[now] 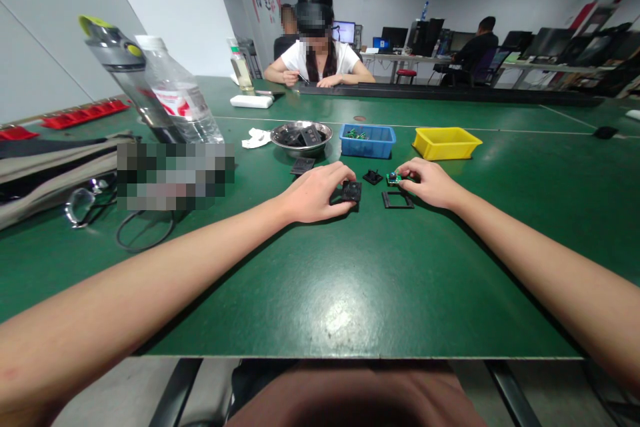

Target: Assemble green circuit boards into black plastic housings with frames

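My left hand (323, 192) grips a small square black plastic housing (351, 192) between thumb and fingers, just over the green table. Off to the right, my right hand (431, 181) pinches a small green circuit board (393, 179) at its right edge. Between the hands lie a black plastic piece with upright prongs (373, 177) and, nearer to me, a rectangular black frame (398, 199). Another flat black part (303, 167) rests behind my left hand, partly covered by it.
Behind the hands stand a metal bowl (281, 143) of black parts, a blue bin (367, 145) with green boards and a yellow bin (447, 144). A water bottle (183, 103), a tumbler (125, 70) and a bag (55, 170) are at left. A person sits opposite, beyond a long black bar (450, 93).
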Action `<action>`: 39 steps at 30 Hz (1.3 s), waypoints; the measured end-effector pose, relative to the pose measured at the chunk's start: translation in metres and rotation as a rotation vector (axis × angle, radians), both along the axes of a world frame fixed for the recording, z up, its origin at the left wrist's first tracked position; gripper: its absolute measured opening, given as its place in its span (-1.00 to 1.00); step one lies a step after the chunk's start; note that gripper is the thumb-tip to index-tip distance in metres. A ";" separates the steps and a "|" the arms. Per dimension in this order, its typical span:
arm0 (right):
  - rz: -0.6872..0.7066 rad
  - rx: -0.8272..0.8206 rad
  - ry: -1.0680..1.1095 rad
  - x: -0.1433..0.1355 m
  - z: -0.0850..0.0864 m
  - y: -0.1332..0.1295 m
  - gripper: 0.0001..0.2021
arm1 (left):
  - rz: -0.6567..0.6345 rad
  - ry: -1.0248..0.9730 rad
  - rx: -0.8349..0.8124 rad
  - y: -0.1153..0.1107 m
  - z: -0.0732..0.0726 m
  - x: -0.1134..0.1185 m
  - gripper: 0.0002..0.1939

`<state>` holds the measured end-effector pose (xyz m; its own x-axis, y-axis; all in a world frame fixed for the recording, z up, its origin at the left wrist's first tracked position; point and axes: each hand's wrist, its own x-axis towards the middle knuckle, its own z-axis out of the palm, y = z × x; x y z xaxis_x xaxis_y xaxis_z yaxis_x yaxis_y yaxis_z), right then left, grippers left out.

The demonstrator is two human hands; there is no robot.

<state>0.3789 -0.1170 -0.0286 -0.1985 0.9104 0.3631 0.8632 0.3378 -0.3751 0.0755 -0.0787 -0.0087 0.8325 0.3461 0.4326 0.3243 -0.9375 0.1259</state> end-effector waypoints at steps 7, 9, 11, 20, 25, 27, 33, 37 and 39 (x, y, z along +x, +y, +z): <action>-0.001 0.008 0.003 0.001 0.000 0.000 -0.82 | -0.001 0.004 -0.007 -0.001 0.001 0.000 -0.70; 0.002 0.014 0.005 0.001 -0.001 0.000 -0.82 | 0.000 0.006 -0.007 -0.001 0.001 0.000 -0.70; 0.005 0.018 0.008 0.001 -0.001 0.000 -0.82 | 0.004 0.008 -0.009 -0.001 0.001 0.000 -0.70; 0.009 0.011 0.013 0.000 0.000 0.000 -0.82 | 0.005 0.017 -0.019 0.000 0.001 0.000 -0.70; 0.013 0.023 0.015 0.001 -0.001 0.000 -0.84 | 0.000 0.013 -0.007 0.000 0.000 0.000 -0.70; 0.016 0.023 0.017 0.001 -0.001 0.001 -0.84 | -0.003 0.013 -0.004 0.000 0.000 0.000 -0.70; 0.015 0.022 0.012 0.002 -0.002 0.001 -0.84 | 0.004 0.014 -0.013 0.000 0.000 0.000 -0.70; 0.012 0.027 0.007 0.002 -0.002 0.001 -0.84 | 0.005 0.012 -0.016 0.000 0.000 0.000 -0.70; 0.010 0.026 0.006 0.001 -0.002 0.001 -0.84 | 0.002 0.010 -0.013 0.000 0.000 0.000 -0.69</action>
